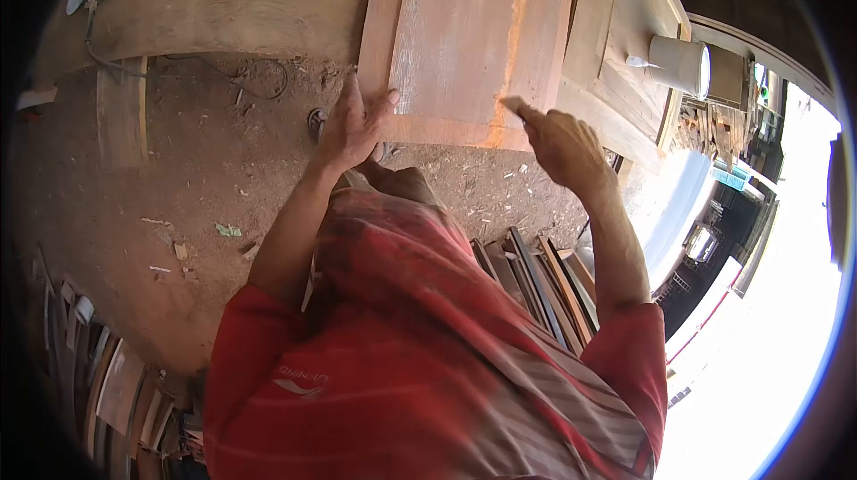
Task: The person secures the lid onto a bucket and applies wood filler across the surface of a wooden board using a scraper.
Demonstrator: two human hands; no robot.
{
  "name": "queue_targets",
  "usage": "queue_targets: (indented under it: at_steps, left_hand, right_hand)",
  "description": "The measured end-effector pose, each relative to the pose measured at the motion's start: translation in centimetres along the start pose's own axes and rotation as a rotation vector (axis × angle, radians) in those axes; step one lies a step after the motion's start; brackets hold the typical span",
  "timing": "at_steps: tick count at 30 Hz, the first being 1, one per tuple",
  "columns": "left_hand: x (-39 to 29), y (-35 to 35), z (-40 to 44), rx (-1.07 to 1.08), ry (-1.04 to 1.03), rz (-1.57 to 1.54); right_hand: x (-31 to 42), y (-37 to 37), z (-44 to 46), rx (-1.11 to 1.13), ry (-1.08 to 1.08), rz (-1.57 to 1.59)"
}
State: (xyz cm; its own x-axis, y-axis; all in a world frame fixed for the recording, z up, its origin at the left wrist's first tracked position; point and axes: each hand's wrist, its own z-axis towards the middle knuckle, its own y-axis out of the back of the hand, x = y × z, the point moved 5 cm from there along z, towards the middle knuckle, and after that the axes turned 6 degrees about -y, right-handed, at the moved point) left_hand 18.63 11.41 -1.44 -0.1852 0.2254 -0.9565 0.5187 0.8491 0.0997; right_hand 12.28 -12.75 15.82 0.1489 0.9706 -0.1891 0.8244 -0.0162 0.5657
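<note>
A flat wooden panel (pixel 455 25) lies in front of me, with an orange streak of filler (pixel 515 29) running down its right part. Whitish smears mark the left part of its face. My right hand (pixel 571 152) is closed around a putty knife (pixel 515 105), whose blade meets the panel near the lower end of the streak. At the panel's near left corner is my left hand (pixel 354 128), thumb and a finger spread apart, the thumb against the panel's edge. Its other fingers are partly hidden.
White buckets (pixel 683 65) stand on the right side of the wooden bench, one with a pale tool on it. A cable (pixel 259 78) hangs at the left. Wood strips (pixel 536 288) lie by my right side, more boards (pixel 116 391) at lower left. Scraps litter the dirt floor.
</note>
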Motion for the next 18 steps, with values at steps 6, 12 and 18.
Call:
queue_targets:
  at_steps: [6,12,18]
  left_hand:
    - [1.8,-0.1,0.1,-0.037,-0.06,0.089]
    - [2.2,-0.1,-0.1,0.031,0.004,0.004]
    - [3.8,-0.6,-0.1,-0.033,-0.05,0.138]
  right_hand:
    - [0.1,-4.4,-0.7,-0.013,-0.098,0.077]
    - [0.3,-2.0,-2.0,-0.278,-0.165,0.22]
    - [3.1,-8.4,-3.3,-0.279,-0.343,0.35]
